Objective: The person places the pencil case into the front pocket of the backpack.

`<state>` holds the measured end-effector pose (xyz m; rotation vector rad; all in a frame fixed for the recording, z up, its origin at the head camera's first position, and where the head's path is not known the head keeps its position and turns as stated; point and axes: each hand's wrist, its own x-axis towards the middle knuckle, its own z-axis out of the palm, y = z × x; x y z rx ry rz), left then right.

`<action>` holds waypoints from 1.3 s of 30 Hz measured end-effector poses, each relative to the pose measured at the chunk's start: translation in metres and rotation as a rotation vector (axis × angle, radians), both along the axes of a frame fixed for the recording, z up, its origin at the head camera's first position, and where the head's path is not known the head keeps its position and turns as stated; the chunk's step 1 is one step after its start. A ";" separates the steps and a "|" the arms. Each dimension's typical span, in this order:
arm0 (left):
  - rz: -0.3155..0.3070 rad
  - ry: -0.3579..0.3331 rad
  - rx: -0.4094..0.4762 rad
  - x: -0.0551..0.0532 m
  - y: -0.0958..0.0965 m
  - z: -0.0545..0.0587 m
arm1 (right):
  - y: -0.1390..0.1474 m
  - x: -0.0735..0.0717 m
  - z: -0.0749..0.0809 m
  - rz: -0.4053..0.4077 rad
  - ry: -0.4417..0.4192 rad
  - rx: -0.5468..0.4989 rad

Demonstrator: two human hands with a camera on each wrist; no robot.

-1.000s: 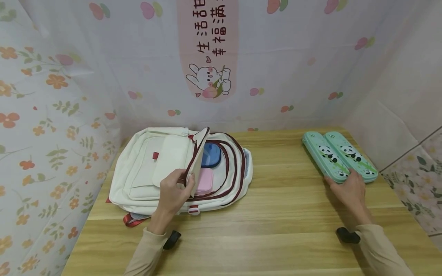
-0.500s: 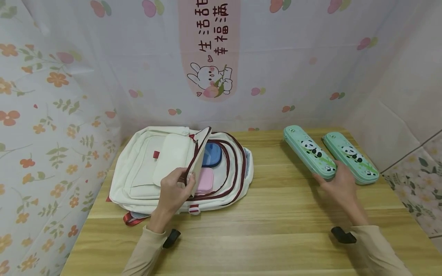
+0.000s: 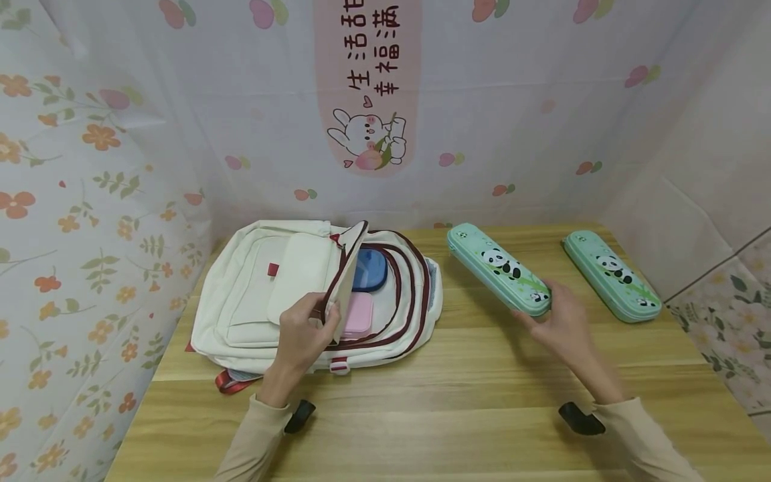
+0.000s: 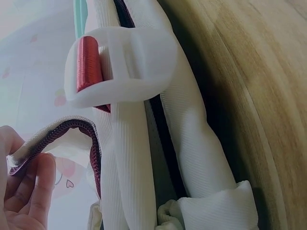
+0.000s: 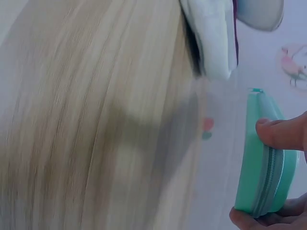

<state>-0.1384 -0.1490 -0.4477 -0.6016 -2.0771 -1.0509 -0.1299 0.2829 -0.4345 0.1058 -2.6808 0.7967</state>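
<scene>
A white backpack (image 3: 247,294) with dark red zipper trim lies on its back at the left, its front compartment unzipped. My left hand (image 3: 306,335) pinches the edge of the raised flap (image 4: 72,125) between thumb and fingers. Inside the opening sit a blue case (image 3: 369,270) and a pink box (image 3: 359,314). My right hand (image 3: 560,328) grips the near end of a mint-green panda pencil case (image 3: 498,269), held above the table; the right wrist view shows thumb and fingers around the pencil case (image 5: 254,158) and its zipper.
A second matching pencil case (image 3: 611,276) lies at the right end of the wooden table (image 3: 446,415). A patterned cloth (image 3: 512,120) hangs behind. A white buckle (image 3: 339,366) and a red strap loop (image 3: 230,383) stick out along the backpack's near side.
My right hand has lifted one pencil case away from its twin and carried it left toward the backpack. The left hand stays at the flap, nearly still.
</scene>
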 end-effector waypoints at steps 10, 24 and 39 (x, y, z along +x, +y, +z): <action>-0.004 0.012 0.013 -0.001 0.000 -0.001 | -0.030 0.007 0.006 0.100 0.013 0.021; -0.006 -0.001 -0.001 -0.001 0.000 0.002 | -0.070 0.021 0.006 0.268 -0.031 0.036; 0.033 0.000 0.002 -0.004 0.001 0.017 | -0.086 0.017 -0.001 0.374 -0.178 -0.028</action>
